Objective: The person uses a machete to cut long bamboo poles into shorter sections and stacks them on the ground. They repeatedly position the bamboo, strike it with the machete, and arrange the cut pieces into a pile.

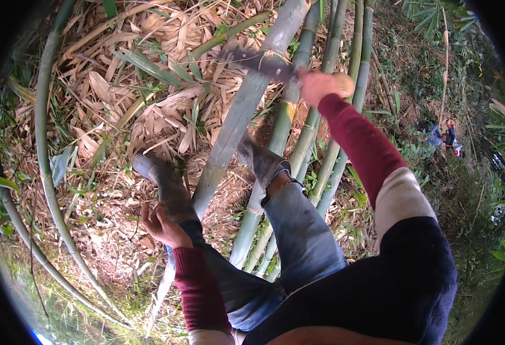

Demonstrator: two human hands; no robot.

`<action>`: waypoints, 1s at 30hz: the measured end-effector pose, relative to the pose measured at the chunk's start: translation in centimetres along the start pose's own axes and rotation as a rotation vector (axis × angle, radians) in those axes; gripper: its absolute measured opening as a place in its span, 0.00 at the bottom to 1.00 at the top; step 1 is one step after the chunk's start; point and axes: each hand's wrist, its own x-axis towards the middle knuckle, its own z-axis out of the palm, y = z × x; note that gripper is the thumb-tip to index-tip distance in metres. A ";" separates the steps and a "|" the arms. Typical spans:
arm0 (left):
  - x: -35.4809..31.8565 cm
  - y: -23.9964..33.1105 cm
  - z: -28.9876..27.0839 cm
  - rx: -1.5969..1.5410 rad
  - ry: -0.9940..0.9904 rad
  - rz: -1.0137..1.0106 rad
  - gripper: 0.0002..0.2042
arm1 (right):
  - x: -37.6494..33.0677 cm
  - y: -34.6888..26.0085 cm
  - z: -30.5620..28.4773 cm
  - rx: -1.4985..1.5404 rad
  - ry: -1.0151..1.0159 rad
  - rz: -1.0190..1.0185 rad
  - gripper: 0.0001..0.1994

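Note:
My right hand (317, 87) is wrapped round the light wooden handle of a machete (271, 65), slightly smeared by motion. Its dark blade lies across a thick grey-green bamboo pole (232, 129), at a joint where pale cut marks show. Whether the edge touches the wood I cannot tell. To the lower left, beside my leg, my left hand (165, 227) hangs in the air, empty, its fingers loosely bent and apart. My rubber boots (172, 190) stand on either side of the thick pole.
Several green bamboo poles (284, 123) lie side by side right of the thick one. Curved bamboo stems (44, 144) rise at the left. Dry leaves (166, 118) cover the ground. Blue and red items (445, 137) sit among undergrowth at the far right.

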 end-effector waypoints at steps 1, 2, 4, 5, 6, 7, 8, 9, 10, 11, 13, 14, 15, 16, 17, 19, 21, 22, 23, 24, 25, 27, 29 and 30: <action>0.2 -0.3 0.2 0.001 0.005 -0.009 0.17 | 0.7 2.0 -0.8 0.050 0.115 0.179 0.13; 0.2 -0.2 0.1 0.035 0.021 -0.040 0.17 | 0.7 0.3 -0.6 0.041 0.090 0.237 0.13; 0.2 -0.4 -0.2 0.015 0.040 -0.055 0.17 | -0.5 -5.5 -0.9 0.112 0.036 0.269 0.14; 0.6 -0.4 0.0 -0.003 0.049 -0.052 0.16 | -1.3 -7.6 0.9 0.127 -0.011 0.188 0.16; 0.7 -0.2 -0.1 -0.022 0.052 -0.053 0.16 | -2.9 -9.8 0.1 0.158 -0.138 0.019 0.18; 0.6 0.4 0.0 -0.041 0.052 -0.050 0.16 | -4.1 -10.1 2.6 0.028 -0.039 -0.229 0.19; 0.7 1.2 -0.1 -0.056 0.061 -0.048 0.16 | -3.9 -9.2 3.2 -0.112 -0.030 -0.371 0.19; 0.9 1.7 -0.2 -0.072 0.067 -0.046 0.15 | -3.3 -7.4 3.5 -0.254 -0.020 -0.510 0.19; 1.0 1.5 -0.8 -0.078 0.085 -0.035 0.16 | -2.2 -4.9 0.2 -0.197 -0.209 -0.257 0.16; 1.0 1.4 -1.2 -0.068 0.098 -0.054 0.16 | -1.1 -1.3 -0.8 -0.118 -0.080 0.065 0.16; 1.4 1.1 -1.4 -0.057 0.089 -0.087 0.16 | 1.0 5.8 -3.2 0.208 0.357 0.675 0.18; 1.7 1.0 -1.4 -0.095 0.090 -0.127 0.16 | 1.6 6.7 -4.2 0.160 0.388 0.675 0.19; 1.9 0.9 -1.2 -0.108 0.090 -0.154 0.16 | 1.6 7.3 -5.0 0.113 0.420 0.676 0.20; 2.1 1.0 -1.0 -0.121 0.088 -0.181 0.16 | -0.1 6.9 -4.4 0.038 0.300 0.563 0.19; 1.8 1.3 -1.2 -0.126 0.106 -0.209 0.16 | -1.6 4.6 -4.3 0.021 0.121 0.431 0.18; 1.9 1.1 -0.9 -0.087 0.096 -0.151 0.16 | -4.9 -3.4 -5.9 -0.069 -0.206 0.229 0.19; 1.7 1.7 -0.1 -0.050 0.073 -0.126 0.16 | -6.8 -6.6 1.0 0.047 -0.244 -0.049 0.24; 1.5 2.0 0.3 -0.054 0.067 -0.125 0.16 | -7.6 -8.7 1.4 0.106 -0.289 -0.107 0.21; 1.3 2.0 0.4 -0.062 0.063 -0.139 0.16 | -8.0 -10.6 0.6 0.042 -0.260 -0.254 0.19; 1.1 2.0 0.4 -0.071 0.056 -0.149 0.16 | -7.5 -11.0 1.6 -0.001 -0.190 -0.372 0.16; 0.9 1.9 0.3 -0.079 0.052 -0.159 0.16 | -7.2 -9.6 1.9 -0.050 -0.163 -0.353 0.16; 0.9 0.6 -0.5 -0.109 0.009 -0.143 0.15 | -3.8 -6.4 0.7 -0.142 -0.061 -0.369 0.17; 1.4 -0.3 -0.5 -0.131 -0.006 -0.102 0.15 | 0.1 1.1 -1.3 -0.292 -0.063 -0.086 0.20; 1.4 -0.8 -0.9 -0.136 0.004 -0.100 0.15 | 1.3 2.4 -5.5 -0.215 -0.019 0.213 0.17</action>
